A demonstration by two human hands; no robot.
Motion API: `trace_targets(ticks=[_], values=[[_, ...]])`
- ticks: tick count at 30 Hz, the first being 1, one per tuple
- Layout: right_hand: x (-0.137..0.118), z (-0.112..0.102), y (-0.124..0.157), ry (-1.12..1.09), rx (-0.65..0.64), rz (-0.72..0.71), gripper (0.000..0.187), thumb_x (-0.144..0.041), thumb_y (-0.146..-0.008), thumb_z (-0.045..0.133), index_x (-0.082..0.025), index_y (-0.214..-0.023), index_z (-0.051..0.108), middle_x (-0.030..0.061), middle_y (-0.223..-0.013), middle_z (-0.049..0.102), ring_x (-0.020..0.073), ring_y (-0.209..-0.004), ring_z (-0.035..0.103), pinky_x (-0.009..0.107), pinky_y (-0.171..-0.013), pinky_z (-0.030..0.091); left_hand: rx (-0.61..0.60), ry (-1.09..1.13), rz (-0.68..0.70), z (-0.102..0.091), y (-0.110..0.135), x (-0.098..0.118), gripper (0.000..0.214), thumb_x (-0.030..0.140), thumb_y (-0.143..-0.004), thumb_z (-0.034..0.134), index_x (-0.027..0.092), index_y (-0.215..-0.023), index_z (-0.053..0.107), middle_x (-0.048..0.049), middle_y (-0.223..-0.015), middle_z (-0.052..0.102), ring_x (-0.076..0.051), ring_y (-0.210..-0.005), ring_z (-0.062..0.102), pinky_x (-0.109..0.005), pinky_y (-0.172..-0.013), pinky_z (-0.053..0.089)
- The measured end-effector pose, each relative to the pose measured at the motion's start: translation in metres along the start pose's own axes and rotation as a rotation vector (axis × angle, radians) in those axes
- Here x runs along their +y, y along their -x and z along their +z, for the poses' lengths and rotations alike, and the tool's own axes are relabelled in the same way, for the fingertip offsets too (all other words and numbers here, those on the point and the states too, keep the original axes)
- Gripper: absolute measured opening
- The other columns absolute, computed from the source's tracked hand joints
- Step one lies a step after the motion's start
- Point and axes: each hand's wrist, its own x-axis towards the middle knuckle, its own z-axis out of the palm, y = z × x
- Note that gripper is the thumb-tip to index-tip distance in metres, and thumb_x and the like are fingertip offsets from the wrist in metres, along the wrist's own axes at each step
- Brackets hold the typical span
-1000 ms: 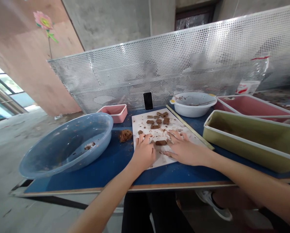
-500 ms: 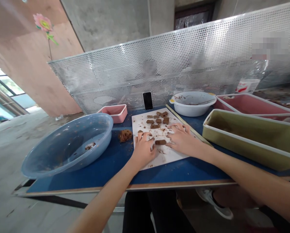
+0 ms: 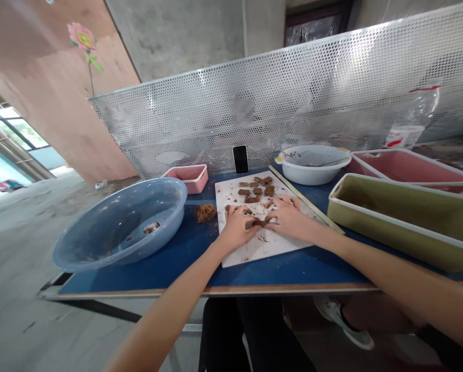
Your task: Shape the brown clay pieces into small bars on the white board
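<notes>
A small brown block (image 3: 259, 223), clay-like and oblong, lies near the middle of a white board (image 3: 241, 254). My left hand (image 3: 238, 227) has its curled fingers and thumb at the block's left end. From the other side, my right hand (image 3: 288, 219) grips the right end with bent fingers. Parts of the block are hidden by the fingertips. Behind the hands, several similar brown blocks (image 3: 257, 191) sit in loose rows on the board, among dark crumbs. To the left of the board a crumbly brown lump (image 3: 205, 212) rests on the blue tabletop (image 3: 169, 274).
A big blue basin (image 3: 119, 227) stands left, with a small pink tub (image 3: 195, 180) behind it. An upright phone (image 3: 241, 159) leans at the back. Right of the board are a yellowish strip (image 3: 309, 201), a white basin (image 3: 312, 173), a green trough (image 3: 402, 222) and a pink trough (image 3: 417, 165).
Both hands have closed in on the brown block from its two ends; before, it lay exposed between them. The whole view has shifted slightly.
</notes>
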Motion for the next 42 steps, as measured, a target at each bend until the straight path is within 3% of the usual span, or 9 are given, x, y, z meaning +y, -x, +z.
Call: trace_targets(ticks=[7, 12, 18, 23, 30, 34, 38, 40, 42], values=[[-0.002, 0.0, 0.001, 0.024, 0.005, -0.048, 0.019, -0.046, -0.101, 0.08, -0.031, -0.103, 0.091, 0.0125, -0.137, 0.073, 0.0408, -0.134, 0.056, 0.062, -0.111, 0.042, 0.075, 0.025, 0.006, -0.001, -0.001, 0.001, 0.023, 0.048, -0.101, 0.082, 0.026, -0.1, 0.089, -0.0104, -0.13, 0.072, -0.037, -0.132, 0.053, -0.056, -0.116, 0.046], [-0.004, -0.001, 0.0, 0.002, -0.012, -0.03, 0.024, -0.045, -0.105, 0.074, -0.031, -0.098, 0.092, 0.0125, -0.139, 0.07, 0.0405, -0.136, 0.056, 0.06, -0.109, 0.043, 0.101, 0.049, 0.01, 0.0, 0.0, -0.002, 0.022, 0.046, -0.102, 0.081, 0.025, -0.104, 0.088, -0.0111, -0.127, 0.073, -0.036, -0.128, 0.056, -0.055, -0.115, 0.049], [-0.003, -0.005, 0.004, 0.047, -0.022, -0.041, 0.022, -0.048, -0.102, 0.077, -0.032, -0.107, 0.09, 0.0132, -0.139, 0.07, 0.043, -0.137, 0.055, 0.064, -0.111, 0.043, 0.131, 0.043, -0.016, -0.003, 0.002, -0.007, 0.017, 0.033, -0.105, 0.073, 0.023, -0.111, 0.085, -0.0113, -0.126, 0.074, -0.035, -0.127, 0.059, -0.054, -0.115, 0.049], [-0.004, -0.007, 0.004, 0.046, -0.015, -0.007, 0.02, -0.044, -0.102, 0.077, -0.029, -0.097, 0.09, 0.0129, -0.135, 0.071, 0.0421, -0.138, 0.055, 0.065, -0.114, 0.04, 0.154, 0.053, -0.031, -0.006, 0.004, -0.011, 0.022, 0.018, -0.105, 0.063, 0.022, -0.112, 0.084, -0.0097, -0.121, 0.076, -0.032, -0.123, 0.063, -0.05, -0.116, 0.049], [0.009, -0.032, -0.002, -0.002, -0.04, -0.001, 0.031, -0.052, -0.106, 0.071, -0.027, -0.106, 0.088, 0.0146, -0.137, 0.071, 0.0411, -0.136, 0.059, 0.063, -0.117, 0.04, 0.184, 0.05, -0.052, -0.007, 0.006, -0.01, 0.028, 0.008, -0.099, 0.059, 0.021, -0.107, 0.083, -0.0095, -0.115, 0.076, -0.031, -0.119, 0.062, -0.049, -0.114, 0.049], [0.005, -0.036, -0.002, 0.03, -0.106, 0.035, 0.036, -0.063, -0.097, 0.078, -0.029, -0.104, 0.085, 0.0134, -0.14, 0.068, 0.0444, -0.141, 0.055, 0.066, -0.117, 0.04, 0.192, 0.065, -0.069, -0.007, 0.008, -0.008, 0.028, 0.008, -0.099, 0.059, 0.021, -0.106, 0.083, -0.0094, -0.115, 0.076, -0.032, -0.12, 0.062, -0.05, -0.116, 0.048], [0.01, -0.029, -0.001, 0.085, -0.122, 0.013, 0.031, -0.04, -0.096, 0.074, -0.028, -0.124, 0.08, 0.016, -0.147, 0.063, 0.0451, -0.144, 0.052, 0.067, -0.117, 0.041, 0.201, 0.08, -0.09, -0.007, 0.009, -0.009, 0.028, 0.008, -0.098, 0.059, 0.021, -0.105, 0.082, -0.0097, -0.115, 0.076, -0.032, -0.121, 0.062, -0.051, -0.116, 0.049], [0.017, -0.029, -0.002, 0.091, -0.093, 0.003, 0.042, -0.025, -0.094, 0.065, -0.028, -0.135, 0.076, 0.0174, -0.15, 0.061, 0.0442, -0.143, 0.052, 0.065, -0.116, 0.043, 0.201, 0.089, -0.091, -0.007, 0.009, -0.01, 0.027, 0.008, -0.098, 0.059, 0.021, -0.104, 0.082, -0.0098, -0.115, 0.076, -0.032, -0.12, 0.062, -0.051, -0.115, 0.049], [0.02, -0.03, -0.003, 0.082, -0.081, 0.003, 0.047, -0.024, -0.094, 0.063, -0.029, -0.14, 0.073, 0.0174, -0.15, 0.059, 0.0437, -0.143, 0.051, 0.064, -0.116, 0.044, 0.2, 0.096, -0.092, -0.007, 0.01, -0.01, 0.027, 0.008, -0.098, 0.06, 0.021, -0.103, 0.082, -0.0099, -0.114, 0.076, -0.032, -0.12, 0.062, -0.052, -0.115, 0.049]])
